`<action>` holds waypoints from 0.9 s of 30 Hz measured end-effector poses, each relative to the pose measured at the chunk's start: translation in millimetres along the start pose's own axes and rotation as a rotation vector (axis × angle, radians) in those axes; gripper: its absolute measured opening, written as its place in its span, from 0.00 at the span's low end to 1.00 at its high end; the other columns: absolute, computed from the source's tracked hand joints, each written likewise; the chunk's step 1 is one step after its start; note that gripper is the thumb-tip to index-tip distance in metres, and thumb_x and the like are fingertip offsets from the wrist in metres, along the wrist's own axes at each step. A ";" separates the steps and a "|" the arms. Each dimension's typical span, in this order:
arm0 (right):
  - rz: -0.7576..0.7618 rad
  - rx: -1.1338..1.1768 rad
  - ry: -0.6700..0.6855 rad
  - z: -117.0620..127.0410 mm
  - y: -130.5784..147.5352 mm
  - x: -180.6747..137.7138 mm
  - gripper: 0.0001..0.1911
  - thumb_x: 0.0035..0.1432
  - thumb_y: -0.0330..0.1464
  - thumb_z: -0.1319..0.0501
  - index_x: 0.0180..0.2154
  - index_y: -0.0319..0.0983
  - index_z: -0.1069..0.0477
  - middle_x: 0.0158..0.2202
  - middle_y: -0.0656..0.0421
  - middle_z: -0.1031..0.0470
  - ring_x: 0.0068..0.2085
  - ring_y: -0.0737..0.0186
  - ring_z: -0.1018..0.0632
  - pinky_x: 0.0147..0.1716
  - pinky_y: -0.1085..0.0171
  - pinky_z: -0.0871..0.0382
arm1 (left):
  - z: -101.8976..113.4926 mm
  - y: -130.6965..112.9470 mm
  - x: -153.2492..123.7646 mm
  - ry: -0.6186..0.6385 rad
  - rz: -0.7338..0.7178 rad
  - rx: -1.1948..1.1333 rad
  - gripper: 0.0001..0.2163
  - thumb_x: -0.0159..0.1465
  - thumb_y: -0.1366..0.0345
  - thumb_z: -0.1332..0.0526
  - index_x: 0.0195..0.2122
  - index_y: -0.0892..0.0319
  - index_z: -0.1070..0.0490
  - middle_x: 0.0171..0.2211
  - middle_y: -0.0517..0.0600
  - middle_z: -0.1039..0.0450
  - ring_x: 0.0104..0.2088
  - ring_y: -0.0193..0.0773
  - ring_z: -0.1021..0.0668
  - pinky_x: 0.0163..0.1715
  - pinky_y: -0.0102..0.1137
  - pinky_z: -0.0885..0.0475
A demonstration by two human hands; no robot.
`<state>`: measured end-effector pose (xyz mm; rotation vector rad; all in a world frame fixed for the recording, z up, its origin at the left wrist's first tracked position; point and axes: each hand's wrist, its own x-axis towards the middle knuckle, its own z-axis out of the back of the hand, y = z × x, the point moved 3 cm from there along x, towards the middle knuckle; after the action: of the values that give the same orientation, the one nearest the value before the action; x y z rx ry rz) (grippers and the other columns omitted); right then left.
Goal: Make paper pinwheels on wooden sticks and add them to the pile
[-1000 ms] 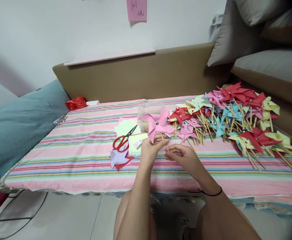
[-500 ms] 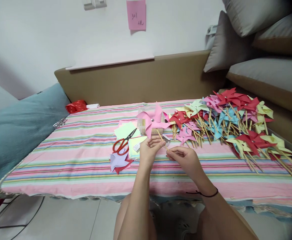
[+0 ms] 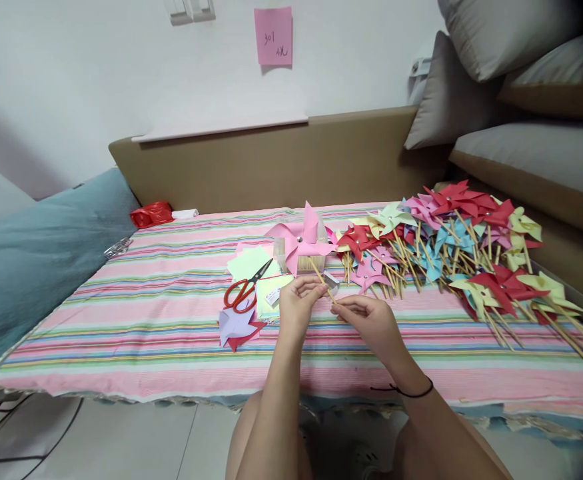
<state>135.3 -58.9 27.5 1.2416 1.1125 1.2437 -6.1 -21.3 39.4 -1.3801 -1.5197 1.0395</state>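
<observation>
A pink paper pinwheel with a silvery centre (image 3: 307,244) is held upright, leaning slightly left, above the striped cloth (image 3: 121,333). Its thin pale wooden stick (image 3: 317,271) is pinched between thumb and fingers of the left hand (image 3: 298,300). The stick's lower end is pinched at the fingertips of the right hand (image 3: 371,320), on whose wrist a thin black cord (image 3: 424,393) is worn. Directly behind the pinwheel, a clear plastic box (image 3: 278,252) containing wooden sticks is partly hidden. To the left, red-handled scissors with dark blades (image 3: 252,281) are laid across pale green and yellow paper sheets (image 3: 246,261); a small white printed label (image 3: 272,297) is noted on the stack. Nearer the front edge, a lilac paper cut-out (image 3: 235,325) is placed over red paper (image 3: 244,339). To the right, a large heap of multicoloured paper pinwheels on sticks (image 3: 454,197) is observed. At the far left, a crumpled red plastic bag (image 3: 152,215) is seen.
</observation>
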 end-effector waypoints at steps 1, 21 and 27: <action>0.003 -0.015 0.003 0.3 0.5 -0.3 0.15 0.48 0.44 0.31 0.29 0.38 0.22 0.27 0.54 0.19 0.31 0.55 0.19 0.33 0.59 0.23 | 0.2 1.1 0.1 -0.002 0.001 -0.001 0.11 0.44 0.63 0.26 0.26 0.61 0.23 0.23 0.49 0.23 0.25 0.36 0.22 0.32 0.32 0.25; 0.126 -0.093 -0.109 3.4 16.1 10.6 0.06 0.48 0.34 0.34 0.24 0.38 0.23 0.24 0.55 0.20 0.26 0.59 0.20 0.27 0.64 0.27 | -12.0 -4.5 4.2 0.076 0.059 0.220 0.16 0.44 0.58 0.28 0.31 0.62 0.24 0.26 0.51 0.21 0.28 0.38 0.20 0.34 0.32 0.26; 0.225 -0.150 -0.554 112.3 44.1 2.6 0.12 0.48 0.40 0.34 0.29 0.37 0.21 0.26 0.55 0.20 0.26 0.60 0.22 0.28 0.62 0.26 | -10.6 -5.9 6.4 0.111 0.033 0.457 0.23 0.50 0.49 0.33 0.40 0.62 0.24 0.39 0.58 0.20 0.41 0.47 0.20 0.41 0.37 0.28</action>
<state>245.4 -64.2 76.7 1.5015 0.4807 1.0274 1.5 -14.8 48.7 -1.1195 -1.0937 1.2184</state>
